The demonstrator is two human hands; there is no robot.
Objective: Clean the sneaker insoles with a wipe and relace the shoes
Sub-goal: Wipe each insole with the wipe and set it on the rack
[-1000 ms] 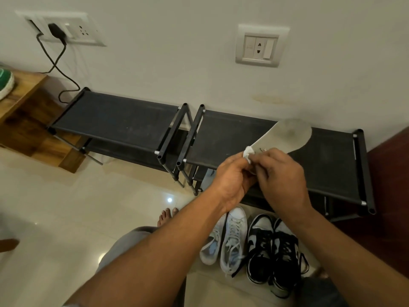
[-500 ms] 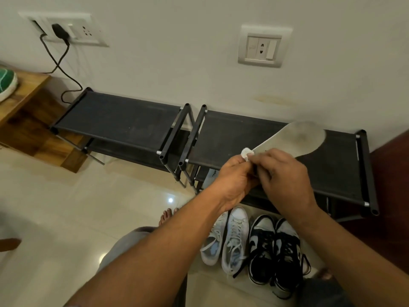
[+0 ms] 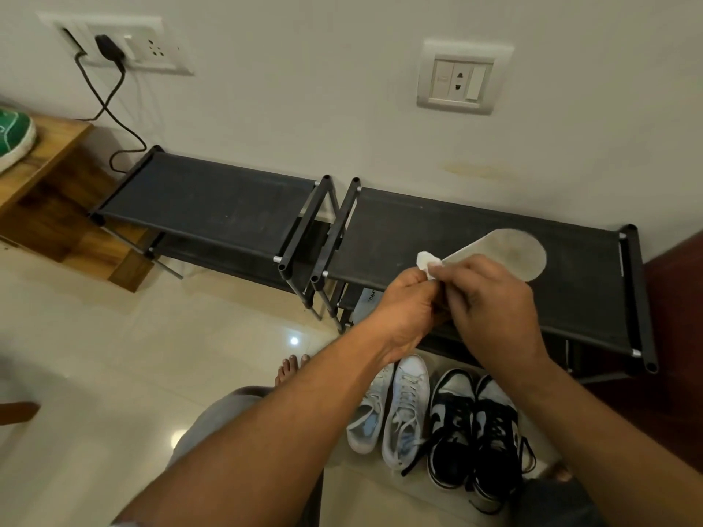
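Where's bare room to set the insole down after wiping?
Left rack top, between its left end rail and the centre posts: bare. Right rack top: bare either side of the insole, held with the wipe by the left hand and right hand. Floor tile left of the bare foot: open. Crowded: floor before the right rack, white sneakers and black sneakers.

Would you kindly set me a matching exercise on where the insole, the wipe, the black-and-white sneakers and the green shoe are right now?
Things: 1 insole; 2 wipe; 3 black-and-white sneakers; 4 green shoe.
Places: A on the wooden shelf, far left; B on the floor, beside the white sneakers; C bunched at the insole's near end; D held up before the black rack.
Pairs: 1-D, 2-C, 3-B, 4-A.
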